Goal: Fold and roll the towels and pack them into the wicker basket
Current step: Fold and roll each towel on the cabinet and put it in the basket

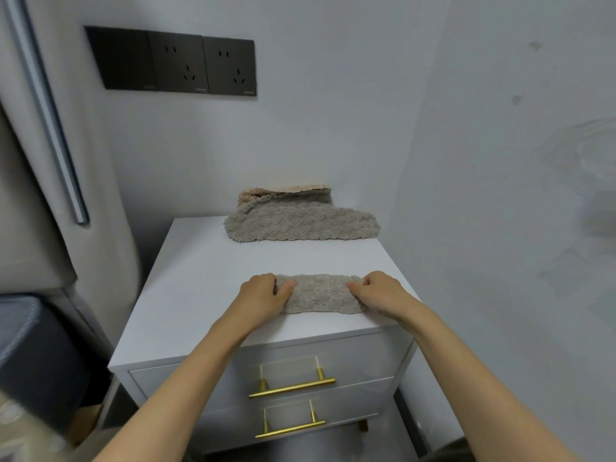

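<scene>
Folded towel (320, 294) on nightstand (200, 281) front edge; towel pile (301, 225) behind, by wall.

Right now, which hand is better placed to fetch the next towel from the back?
Neither by much: the left hand and right hand each press an end of the near towel. The pile at the back lies ahead, slightly toward the right hand's side. I'd lean right.

small grey-beige towel (320, 293): nubby, matt terry cloth | larger grey-beige towel (301, 225): same knobbly woven cloth, matt | white bedside cabinet (213, 278): smooth top, faint satin sheen | gold bar drawer handles (291, 388): brushed metal, shiny | black wall socket panel (173, 63): smooth plastic, dull gloss | grey wall (333, 111): matt paint
</scene>
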`<action>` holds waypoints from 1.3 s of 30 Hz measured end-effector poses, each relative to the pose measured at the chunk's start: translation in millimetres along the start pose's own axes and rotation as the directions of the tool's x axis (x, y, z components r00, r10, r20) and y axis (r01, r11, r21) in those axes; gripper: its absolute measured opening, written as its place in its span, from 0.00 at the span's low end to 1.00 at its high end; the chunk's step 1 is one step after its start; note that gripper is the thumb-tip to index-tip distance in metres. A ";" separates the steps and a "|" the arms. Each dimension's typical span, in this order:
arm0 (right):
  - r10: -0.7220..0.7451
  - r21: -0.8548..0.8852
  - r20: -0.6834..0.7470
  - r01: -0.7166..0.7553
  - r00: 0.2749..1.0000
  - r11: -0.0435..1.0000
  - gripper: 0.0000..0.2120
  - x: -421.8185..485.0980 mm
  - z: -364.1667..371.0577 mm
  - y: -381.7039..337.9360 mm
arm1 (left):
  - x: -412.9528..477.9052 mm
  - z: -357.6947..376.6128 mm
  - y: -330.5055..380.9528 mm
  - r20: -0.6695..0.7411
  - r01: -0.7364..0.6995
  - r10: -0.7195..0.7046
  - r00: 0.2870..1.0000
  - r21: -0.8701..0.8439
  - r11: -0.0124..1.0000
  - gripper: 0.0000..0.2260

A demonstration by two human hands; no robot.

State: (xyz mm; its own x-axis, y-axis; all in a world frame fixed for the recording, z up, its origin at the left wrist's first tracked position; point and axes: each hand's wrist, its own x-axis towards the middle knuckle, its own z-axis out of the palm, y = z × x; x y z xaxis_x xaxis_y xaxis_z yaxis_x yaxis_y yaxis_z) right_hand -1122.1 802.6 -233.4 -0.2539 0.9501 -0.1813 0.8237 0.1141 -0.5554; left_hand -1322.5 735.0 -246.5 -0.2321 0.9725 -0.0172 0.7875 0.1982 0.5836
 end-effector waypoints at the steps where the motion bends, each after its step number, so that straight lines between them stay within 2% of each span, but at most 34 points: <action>1: -0.016 -0.003 -0.002 0.016 1.000 1.000 0.16 -3.0 1.5 -1.8 | -1.3 -2.1 0.3 0.031 -0.003 0.003 1.000 0.002 1.000 0.19; 3: -0.032 0.035 -0.004 0.032 0.999 0.999 0.12 -9.7 2.8 -3.1 | -6.1 -4.1 0.9 0.067 -0.010 0.012 0.998 -0.033 0.999 0.17; 6: -0.072 0.193 -0.031 0.077 0.997 0.978 0.10 -18.0 -0.3 -1.3 | -17.5 -3.9 5.8 0.057 -0.040 0.050 0.997 -0.152 0.987 0.15; 8: -0.047 0.332 -0.096 0.077 0.994 0.940 0.08 -24.8 -5.2 -0.9 | -25.5 -4.1 11.8 0.043 -0.055 0.069 0.997 -0.275 0.960 0.14; 11: 0.008 0.620 -0.183 0.109 0.983 0.777 0.04 -43.5 -17.4 -2.7 | -35.9 -6.1 19.2 0.054 -0.022 0.060 0.997 -0.531 0.847 0.18; 13: 0.014 0.730 -0.228 0.162 0.974 0.664 0.04 -63.5 -26.1 -1.3 | -48.4 -8.7 26.7 0.069 -0.016 0.080 0.994 -0.654 0.756 0.21; 16: 0.022 0.806 -0.285 0.227 0.958 0.547 0.06 -94.0 -40.6 3.7 | -74.6 -13.3 45.8 0.069 -0.047 0.158 0.985 -0.773 0.632 0.15; 20: 0.048 0.852 -0.355 0.302 0.934 0.427 0.04 -135.3 -55.4 10.9 | -109.5 -14.3 68.2 0.088 -0.050 0.239 0.967 -0.855 0.516 0.13; 25: 0.070 0.833 -0.446 0.385 0.892 0.398 0.07 -184.2 -67.9 19.6 | -146.3 -11.0 94.3 0.119 0.000 0.276 0.954 -0.919 0.394 0.09; 32: 0.174 0.806 -0.532 0.433 0.829 0.404 0.10 -252.2 -79.8 46.7 | -187.3 1.4 130.3 0.199 0.031 0.391 0.899 -0.918 0.396 0.09; 36: 0.211 0.783 -0.533 0.384 0.820 0.489 0.07 -294.2 -83.2 75.2 | -208.7 17.8 148.0 0.310 0.072 0.445 0.841 -0.877 0.475 0.09; 39: 0.252 0.774 -0.533 0.345 0.808 0.531 0.06 -326.5 -82.3 105.5 | -225.9 36.1 164.4 0.416 0.064 0.512 0.751 -0.819 0.571 0.09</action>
State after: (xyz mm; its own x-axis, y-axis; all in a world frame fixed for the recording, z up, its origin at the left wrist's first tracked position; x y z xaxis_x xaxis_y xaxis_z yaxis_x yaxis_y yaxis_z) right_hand -910.5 528.3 -166.0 0.2728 0.9509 0.1460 -0.0423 0.1634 -0.9857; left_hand -1120.1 552.2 -176.0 0.4668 0.8828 -0.0518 -0.0330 0.0760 0.9966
